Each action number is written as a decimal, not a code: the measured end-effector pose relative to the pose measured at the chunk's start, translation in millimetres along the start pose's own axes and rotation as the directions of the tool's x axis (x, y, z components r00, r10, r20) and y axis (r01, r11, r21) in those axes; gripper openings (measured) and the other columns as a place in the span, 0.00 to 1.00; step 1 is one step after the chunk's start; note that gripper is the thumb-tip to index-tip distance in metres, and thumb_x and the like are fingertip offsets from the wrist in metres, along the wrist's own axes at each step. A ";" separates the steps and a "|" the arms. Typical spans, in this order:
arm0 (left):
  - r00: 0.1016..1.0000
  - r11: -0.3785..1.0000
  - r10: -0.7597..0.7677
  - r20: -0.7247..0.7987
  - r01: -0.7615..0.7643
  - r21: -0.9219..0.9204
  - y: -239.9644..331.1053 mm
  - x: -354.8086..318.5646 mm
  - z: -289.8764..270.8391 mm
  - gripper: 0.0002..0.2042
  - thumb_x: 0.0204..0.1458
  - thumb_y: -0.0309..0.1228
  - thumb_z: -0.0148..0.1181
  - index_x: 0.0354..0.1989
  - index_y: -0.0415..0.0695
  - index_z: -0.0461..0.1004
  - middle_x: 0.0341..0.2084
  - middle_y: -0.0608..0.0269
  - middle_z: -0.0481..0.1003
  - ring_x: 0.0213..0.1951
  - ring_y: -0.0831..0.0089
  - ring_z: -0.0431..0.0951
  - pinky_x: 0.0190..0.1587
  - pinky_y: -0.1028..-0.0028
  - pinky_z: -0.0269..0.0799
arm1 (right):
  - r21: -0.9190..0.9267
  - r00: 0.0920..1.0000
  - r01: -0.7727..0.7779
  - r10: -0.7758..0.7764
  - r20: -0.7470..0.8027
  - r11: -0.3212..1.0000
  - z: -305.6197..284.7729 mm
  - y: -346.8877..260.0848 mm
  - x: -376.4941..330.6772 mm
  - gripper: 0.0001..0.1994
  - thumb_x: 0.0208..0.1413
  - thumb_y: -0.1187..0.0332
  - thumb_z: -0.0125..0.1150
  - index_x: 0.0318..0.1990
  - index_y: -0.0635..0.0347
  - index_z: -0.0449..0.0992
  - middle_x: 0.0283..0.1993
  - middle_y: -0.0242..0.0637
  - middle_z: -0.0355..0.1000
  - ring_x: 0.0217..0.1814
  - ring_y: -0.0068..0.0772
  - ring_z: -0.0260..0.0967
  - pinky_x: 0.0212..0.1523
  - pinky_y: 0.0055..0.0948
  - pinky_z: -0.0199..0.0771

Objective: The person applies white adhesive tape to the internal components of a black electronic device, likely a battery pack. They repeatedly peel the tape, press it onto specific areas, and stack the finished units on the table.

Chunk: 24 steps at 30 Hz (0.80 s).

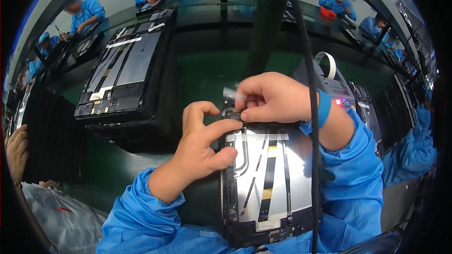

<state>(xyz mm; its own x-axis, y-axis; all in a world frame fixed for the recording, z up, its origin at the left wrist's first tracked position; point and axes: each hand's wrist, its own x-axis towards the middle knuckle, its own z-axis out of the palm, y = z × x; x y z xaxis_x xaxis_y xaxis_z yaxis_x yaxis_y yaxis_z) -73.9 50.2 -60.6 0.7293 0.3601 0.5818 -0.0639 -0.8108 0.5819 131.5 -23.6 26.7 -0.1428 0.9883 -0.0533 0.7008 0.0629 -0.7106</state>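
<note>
Setting: assembly hall, long dark green workbench (202, 75), several people in blue smocks seated along the far side and to the right.

Item, near edge of bench: opened tablet chassis (268, 178), black frame, silvery inner plate, back uppermost, long side running away from the viewer. Black and gold ribbon cable (268, 178) down the middle; strip of pale tape (256, 137) across the upper part.

Left hand (202, 146): resting on the chassis's left edge, thumb pressed on the frame, index finger stretched to the top edge, remaining fingers curled; steadying, nothing grasped.

Right hand (270, 98): closed in a pinch at the chassis's top edge, thumb and fingertips together on a small clear film tab (231, 92) that sticks out to the left. Blue wrist strap (324, 108) on this wrist.

Adjacent, left and farther back: stack of open tablets (125, 75) in black trays, well apart from both hands.

Adjacent, right: grey device with small lit buttons (341, 96), roll of white tape (328, 63) on top.

Foreground: black cord (310, 113) hanging down across the right forearm.

Lower left: another person's hand (16, 153), beside a grey plastic bag (61, 211).
</note>
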 end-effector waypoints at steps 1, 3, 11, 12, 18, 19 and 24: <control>1.000 1.000 -0.006 0.001 0.006 -0.006 -0.4 -0.4 -0.4 0.25 0.41 0.53 0.60 0.41 0.45 0.78 0.40 0.53 0.59 0.48 0.58 0.59 0.56 0.62 0.53 | -0.028 1.000 0.004 -0.004 -0.009 1.000 3.2 0.5 3.1 0.09 0.51 0.71 0.62 0.38 0.63 0.73 0.22 0.32 0.68 0.24 0.21 0.65 0.27 0.24 0.65; 1.000 1.000 -0.002 0.005 0.002 0.011 1.1 0.5 -2.0 0.22 0.38 0.47 0.62 0.40 0.47 0.78 0.41 0.52 0.60 0.48 0.56 0.59 0.55 0.59 0.55 | -0.084 0.998 0.057 -0.058 -0.009 0.995 2.8 0.5 4.4 0.07 0.53 0.72 0.59 0.37 0.64 0.72 0.23 0.33 0.68 0.27 0.23 0.66 0.29 0.25 0.66; 1.000 1.000 0.008 0.015 -0.008 0.022 0.1 0.4 -3.2 0.21 0.39 0.46 0.62 0.41 0.48 0.78 0.41 0.52 0.61 0.48 0.54 0.59 0.54 0.59 0.56 | -0.401 0.948 0.312 -0.311 0.069 0.862 -1.4 -23.3 -1.5 0.05 0.48 0.75 0.57 0.34 0.63 0.72 0.33 0.43 0.71 0.37 0.46 0.71 0.38 0.37 0.71; 1.000 1.000 0.021 0.005 -0.021 0.019 -3.4 -0.3 -1.2 0.21 0.40 0.47 0.62 0.41 0.47 0.78 0.41 0.52 0.61 0.48 0.54 0.59 0.54 0.59 0.56 | -0.462 0.931 0.356 -0.353 0.095 0.813 4.5 -30.2 -3.3 0.04 0.47 0.75 0.58 0.33 0.61 0.72 0.33 0.42 0.71 0.38 0.46 0.71 0.39 0.37 0.71; 1.000 1.000 0.008 -0.009 -0.008 0.000 -2.1 -2.6 -0.5 0.22 0.41 0.48 0.61 0.41 0.47 0.78 0.41 0.52 0.61 0.47 0.55 0.59 0.54 0.59 0.56 | -0.391 0.897 0.135 -0.280 -0.343 0.911 20.5 -27.7 -5.6 0.16 0.37 0.68 0.72 0.34 0.60 0.73 0.31 0.36 0.69 0.35 0.38 0.69 0.36 0.33 0.70; 1.000 1.000 0.014 -0.002 -0.014 0.011 -0.6 -1.6 -1.2 0.22 0.41 0.48 0.61 0.41 0.47 0.78 0.41 0.52 0.61 0.47 0.55 0.59 0.54 0.59 0.56 | -0.262 0.917 0.161 -0.243 -0.317 0.951 18.4 -17.1 -7.3 0.15 0.39 0.68 0.72 0.34 0.61 0.74 0.30 0.36 0.69 0.35 0.36 0.69 0.35 0.31 0.69; 0.999 1.000 0.025 -0.029 -0.025 0.004 -2.6 -2.6 1.1 0.22 0.42 0.50 0.61 0.41 0.47 0.78 0.40 0.52 0.61 0.47 0.55 0.59 0.53 0.59 0.56 | -0.036 0.956 0.192 -0.196 -0.218 0.981 25.6 -1.0 -6.1 0.09 0.44 0.68 0.70 0.30 0.63 0.77 0.29 0.35 0.69 0.32 0.30 0.68 0.32 0.26 0.67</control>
<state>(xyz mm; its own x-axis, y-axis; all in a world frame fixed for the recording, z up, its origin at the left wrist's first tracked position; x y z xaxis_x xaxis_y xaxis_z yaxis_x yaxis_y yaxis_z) -74.9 50.8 -64.3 0.7076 0.3528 0.6122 -0.0793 -0.8213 0.5649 113.8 -33.2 9.8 -0.1215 0.9629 0.2410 0.6852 0.2570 -0.6815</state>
